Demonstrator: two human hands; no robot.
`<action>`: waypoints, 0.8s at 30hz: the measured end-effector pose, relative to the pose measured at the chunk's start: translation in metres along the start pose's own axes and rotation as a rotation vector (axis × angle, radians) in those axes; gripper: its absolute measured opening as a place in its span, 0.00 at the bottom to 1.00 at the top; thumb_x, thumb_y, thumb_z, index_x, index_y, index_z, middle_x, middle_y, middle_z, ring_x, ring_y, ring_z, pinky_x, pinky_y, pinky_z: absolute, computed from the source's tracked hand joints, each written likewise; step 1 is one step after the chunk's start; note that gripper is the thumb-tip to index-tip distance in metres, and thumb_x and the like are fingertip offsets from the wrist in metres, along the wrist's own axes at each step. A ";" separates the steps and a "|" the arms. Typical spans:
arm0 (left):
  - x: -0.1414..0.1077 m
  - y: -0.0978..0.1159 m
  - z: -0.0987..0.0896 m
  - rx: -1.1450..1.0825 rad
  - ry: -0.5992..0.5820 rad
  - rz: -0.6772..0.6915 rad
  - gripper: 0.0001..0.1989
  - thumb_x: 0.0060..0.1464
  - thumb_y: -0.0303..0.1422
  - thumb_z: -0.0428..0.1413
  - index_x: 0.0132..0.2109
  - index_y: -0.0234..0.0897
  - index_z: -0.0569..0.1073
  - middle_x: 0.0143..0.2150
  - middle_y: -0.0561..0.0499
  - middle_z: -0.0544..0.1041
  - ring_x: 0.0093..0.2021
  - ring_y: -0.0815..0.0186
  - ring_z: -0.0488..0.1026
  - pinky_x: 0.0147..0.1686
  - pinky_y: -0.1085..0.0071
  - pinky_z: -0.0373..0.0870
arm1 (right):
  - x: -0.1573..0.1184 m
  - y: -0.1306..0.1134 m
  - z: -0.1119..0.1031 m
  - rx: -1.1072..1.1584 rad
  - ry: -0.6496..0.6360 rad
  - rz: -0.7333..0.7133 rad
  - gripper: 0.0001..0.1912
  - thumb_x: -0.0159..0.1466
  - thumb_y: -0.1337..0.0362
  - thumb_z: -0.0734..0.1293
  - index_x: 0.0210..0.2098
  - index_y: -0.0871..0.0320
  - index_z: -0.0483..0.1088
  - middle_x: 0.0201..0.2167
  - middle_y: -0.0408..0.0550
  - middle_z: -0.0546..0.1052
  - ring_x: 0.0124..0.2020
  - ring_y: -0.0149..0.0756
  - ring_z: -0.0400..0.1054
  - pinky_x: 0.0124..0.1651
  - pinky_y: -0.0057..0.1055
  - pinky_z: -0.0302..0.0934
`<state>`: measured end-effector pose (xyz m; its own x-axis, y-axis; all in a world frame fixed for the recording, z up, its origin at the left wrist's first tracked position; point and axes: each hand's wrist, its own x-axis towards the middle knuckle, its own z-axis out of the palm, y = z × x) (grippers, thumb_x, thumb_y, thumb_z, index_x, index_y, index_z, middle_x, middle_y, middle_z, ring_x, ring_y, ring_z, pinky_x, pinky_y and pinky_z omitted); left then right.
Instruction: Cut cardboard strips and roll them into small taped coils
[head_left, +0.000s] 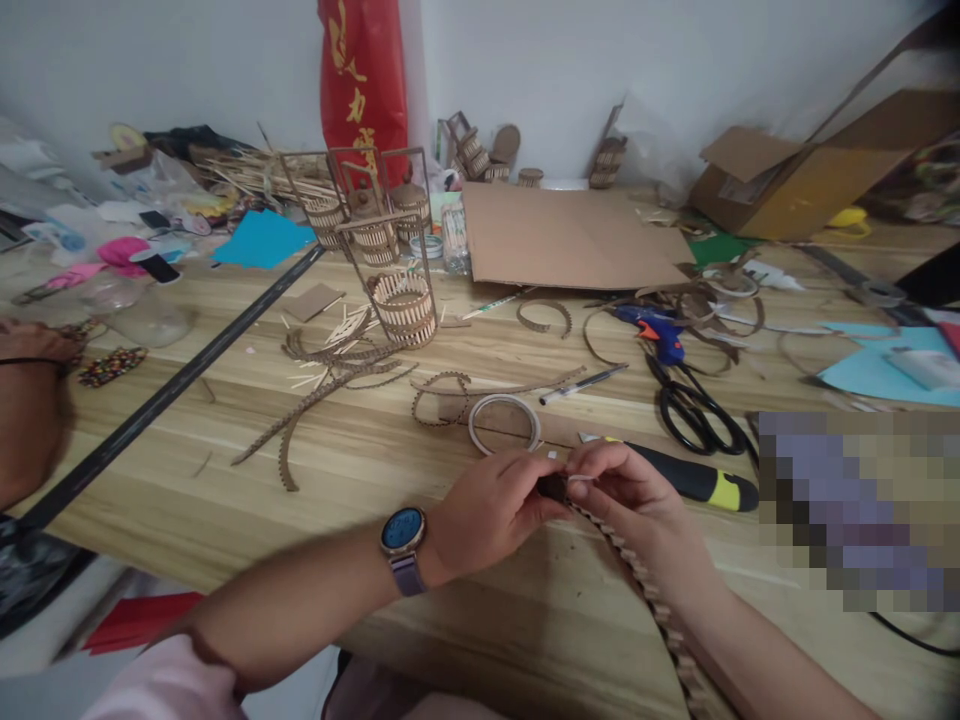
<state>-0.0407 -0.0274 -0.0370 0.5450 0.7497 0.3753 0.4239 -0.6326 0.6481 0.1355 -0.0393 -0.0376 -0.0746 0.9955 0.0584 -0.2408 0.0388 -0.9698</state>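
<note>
Both hands meet above the near middle of the wooden table. My left hand (499, 505), with a watch on its wrist, is closed on the end of a brown corrugated cardboard strip (645, 580). From there the strip trails down to the lower right, beneath my right hand (649, 505). Thumb and index finger of that hand pinch a small thin white strip (580, 479) at the cardboard's end. Just beyond my fingers lies a white tape roll (537, 430). A black and yellow utility knife (705, 485) rests beside my right hand, partly hidden by it.
Black scissors (697, 415), a blue glue gun (660, 335) and a pen (585, 384) lie to the right. Loose corrugated strips (300, 410) and a small stick bucket (405, 305) stand left of centre. Behind is a cardboard sheet (570, 235). Another person's arm (30, 410) is at far left.
</note>
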 end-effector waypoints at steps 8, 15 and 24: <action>-0.002 0.001 0.001 -0.011 0.020 -0.036 0.18 0.64 0.41 0.52 0.54 0.34 0.69 0.45 0.44 0.79 0.46 0.61 0.76 0.46 0.65 0.73 | 0.000 0.002 0.003 0.002 0.074 0.003 0.11 0.51 0.58 0.78 0.28 0.52 0.73 0.27 0.42 0.75 0.30 0.32 0.69 0.32 0.27 0.66; -0.002 0.001 0.001 -0.026 0.076 0.000 0.17 0.65 0.43 0.50 0.50 0.34 0.70 0.43 0.45 0.79 0.44 0.63 0.76 0.45 0.68 0.73 | -0.002 0.015 -0.005 0.072 0.012 0.026 0.07 0.57 0.62 0.75 0.31 0.50 0.73 0.29 0.40 0.76 0.32 0.30 0.69 0.35 0.26 0.64; -0.001 0.005 -0.002 -0.039 0.079 0.032 0.15 0.65 0.41 0.50 0.49 0.33 0.70 0.42 0.45 0.79 0.43 0.63 0.77 0.44 0.68 0.73 | -0.002 0.005 0.002 0.048 0.035 0.012 0.08 0.56 0.60 0.76 0.30 0.50 0.73 0.28 0.40 0.75 0.31 0.31 0.69 0.34 0.27 0.65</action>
<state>-0.0406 -0.0307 -0.0333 0.4983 0.7433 0.4463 0.3781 -0.6495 0.6596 0.1326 -0.0415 -0.0424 -0.0445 0.9983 0.0375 -0.2860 0.0233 -0.9580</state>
